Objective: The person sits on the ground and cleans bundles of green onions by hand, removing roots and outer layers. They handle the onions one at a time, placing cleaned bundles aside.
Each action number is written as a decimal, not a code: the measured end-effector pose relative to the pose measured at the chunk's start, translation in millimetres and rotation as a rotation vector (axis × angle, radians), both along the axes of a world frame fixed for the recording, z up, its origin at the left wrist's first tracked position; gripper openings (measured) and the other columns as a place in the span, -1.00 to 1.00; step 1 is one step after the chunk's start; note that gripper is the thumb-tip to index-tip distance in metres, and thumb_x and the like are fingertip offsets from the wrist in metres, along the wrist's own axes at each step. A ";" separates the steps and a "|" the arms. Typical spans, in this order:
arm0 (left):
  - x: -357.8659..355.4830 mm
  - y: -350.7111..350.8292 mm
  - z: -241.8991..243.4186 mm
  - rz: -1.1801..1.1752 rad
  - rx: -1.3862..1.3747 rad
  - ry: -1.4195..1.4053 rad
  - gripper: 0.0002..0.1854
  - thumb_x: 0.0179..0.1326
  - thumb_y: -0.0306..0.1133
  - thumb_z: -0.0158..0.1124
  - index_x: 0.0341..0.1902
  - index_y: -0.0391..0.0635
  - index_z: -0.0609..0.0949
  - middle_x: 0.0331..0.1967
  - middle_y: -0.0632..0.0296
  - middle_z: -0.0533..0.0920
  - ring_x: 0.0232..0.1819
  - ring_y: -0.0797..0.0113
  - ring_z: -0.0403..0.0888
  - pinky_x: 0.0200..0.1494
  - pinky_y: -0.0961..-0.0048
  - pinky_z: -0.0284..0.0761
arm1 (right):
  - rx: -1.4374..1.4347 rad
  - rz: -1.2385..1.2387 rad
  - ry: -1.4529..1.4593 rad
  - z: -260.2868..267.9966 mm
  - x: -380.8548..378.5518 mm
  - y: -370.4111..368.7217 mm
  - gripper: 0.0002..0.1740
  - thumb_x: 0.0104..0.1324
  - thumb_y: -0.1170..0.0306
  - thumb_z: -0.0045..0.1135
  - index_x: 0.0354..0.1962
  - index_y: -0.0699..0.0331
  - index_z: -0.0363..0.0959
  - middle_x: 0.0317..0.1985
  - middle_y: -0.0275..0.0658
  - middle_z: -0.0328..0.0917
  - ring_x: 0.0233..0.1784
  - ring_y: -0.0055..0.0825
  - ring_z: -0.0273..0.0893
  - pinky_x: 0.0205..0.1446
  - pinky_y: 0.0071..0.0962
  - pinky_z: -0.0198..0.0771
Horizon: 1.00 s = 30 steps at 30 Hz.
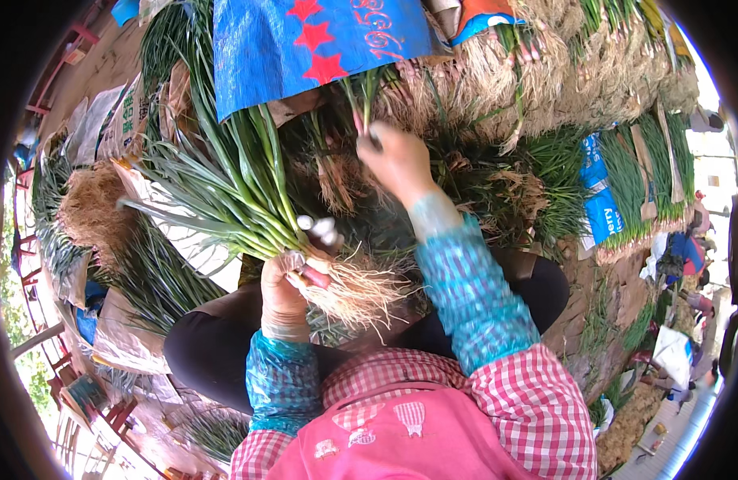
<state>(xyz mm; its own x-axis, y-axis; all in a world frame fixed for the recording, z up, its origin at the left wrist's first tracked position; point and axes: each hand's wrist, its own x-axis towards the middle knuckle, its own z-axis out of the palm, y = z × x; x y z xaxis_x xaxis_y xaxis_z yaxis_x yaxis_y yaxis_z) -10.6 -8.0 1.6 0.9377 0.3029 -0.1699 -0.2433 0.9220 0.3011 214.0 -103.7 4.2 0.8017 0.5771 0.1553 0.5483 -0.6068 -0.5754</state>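
My left hand (282,297), in a thin clear glove, grips a bunch of scallions (249,210) low on the stems. Their long green leaves fan up and leftward, while pale stringy roots (357,294) hang out to the right. Farther forward, my right hand (399,159) is blurred. Its thumb and fingers close on the pinkish lower stem of a scallion stalk (360,117), whose top passes under a blue woven sack (261,60). A small white blurred thing (321,228) shows just beyond the held bunch. Loose rooted scallions (333,186) lie in shadow between my hands.
A long heap of scallions, roots (561,90) facing me, spans the front right. More piles lie at left, with a root clump (93,210). Bundled scallions (639,174) stand at right beside a blue printed sheet (600,192). My bent knees (207,354) flank the work. People appear far right.
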 end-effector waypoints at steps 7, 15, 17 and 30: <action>5.2 0.7 -7.3 -0.138 0.280 0.311 -0.52 0.02 -0.36 0.19 0.01 -0.43 0.50 -0.42 -0.10 0.68 -0.51 0.14 0.70 -0.45 0.42 0.66 | 0.078 0.456 0.369 2.5 -81.0 -49.9 -0.75 0.26 0.21 0.27 -0.21 0.19 0.57 -0.35 -0.09 0.60 -0.37 -0.30 0.61 -0.24 -0.41 0.48; 6.9 -1.2 -9.5 -0.137 0.257 0.405 -0.55 -0.03 -0.43 0.15 -0.01 -0.41 0.52 -0.25 -0.12 0.66 -0.27 0.07 0.67 -0.11 0.29 0.58 | 0.276 0.059 0.640 21.6 -52.0 -55.8 -0.52 0.36 0.00 0.12 -0.41 0.31 0.48 -0.57 -0.14 0.56 -0.51 -0.35 0.60 -0.40 -0.34 0.45; 5.4 -1.5 -6.1 -0.225 0.326 0.506 -0.59 0.02 -0.45 0.11 -0.03 -0.43 0.52 -0.41 -0.13 0.69 -0.48 0.11 0.70 -0.42 0.48 0.63 | 0.102 0.171 0.339 27.5 -69.0 -25.5 -0.57 0.36 0.03 0.14 -0.35 0.27 0.47 -0.61 -0.19 0.49 -0.61 -0.33 0.46 -0.50 -0.32 0.35; 2.1 -14.3 3.4 -0.059 0.263 0.394 -0.59 -0.01 -0.36 0.09 -0.19 -0.52 0.58 -0.45 -0.10 0.68 -0.53 0.19 0.67 -0.41 0.45 0.65 | 0.438 -0.082 0.433 -5.8 -111.0 -30.4 -0.71 0.44 0.27 0.03 -0.29 0.36 0.51 -0.51 0.05 0.53 -0.50 0.01 0.50 -0.44 -0.20 0.33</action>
<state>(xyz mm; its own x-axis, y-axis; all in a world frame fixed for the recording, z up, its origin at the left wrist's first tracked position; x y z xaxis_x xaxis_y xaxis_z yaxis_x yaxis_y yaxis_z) -8.6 -22.3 5.0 0.8341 0.3318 -0.4407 -0.0137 0.8111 0.5847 102.9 -134.0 -1.6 0.8842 0.4668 0.0149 0.1712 -0.2943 -0.9402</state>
